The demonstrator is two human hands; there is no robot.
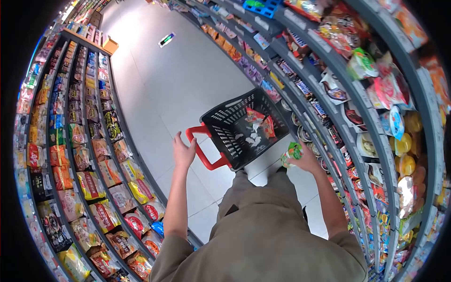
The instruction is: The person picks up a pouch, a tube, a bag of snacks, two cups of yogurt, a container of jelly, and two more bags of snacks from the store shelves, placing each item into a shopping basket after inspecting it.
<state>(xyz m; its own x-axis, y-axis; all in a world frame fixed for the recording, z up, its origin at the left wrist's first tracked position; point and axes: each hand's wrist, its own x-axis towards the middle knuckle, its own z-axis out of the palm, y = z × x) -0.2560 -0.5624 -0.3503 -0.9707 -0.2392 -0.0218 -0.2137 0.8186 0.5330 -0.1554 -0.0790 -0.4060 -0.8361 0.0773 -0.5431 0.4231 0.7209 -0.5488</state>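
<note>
From my remote seat I see the left hand [183,151] open, fingers spread, holding nothing, just beside the red handle [203,155] of the black basket [218,131] in the aisle. The right hand [307,162] is closed around a green-and-white snack cup [291,152], near the basket's right corner and close to the right-hand shelves [329,101]. Orange packets [261,123] lie inside the basket.

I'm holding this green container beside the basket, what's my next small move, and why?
Probably shift the right hand left so the green container is over the black basket: it hangs just outside the rim, and there is room beside the snack packets.
</note>
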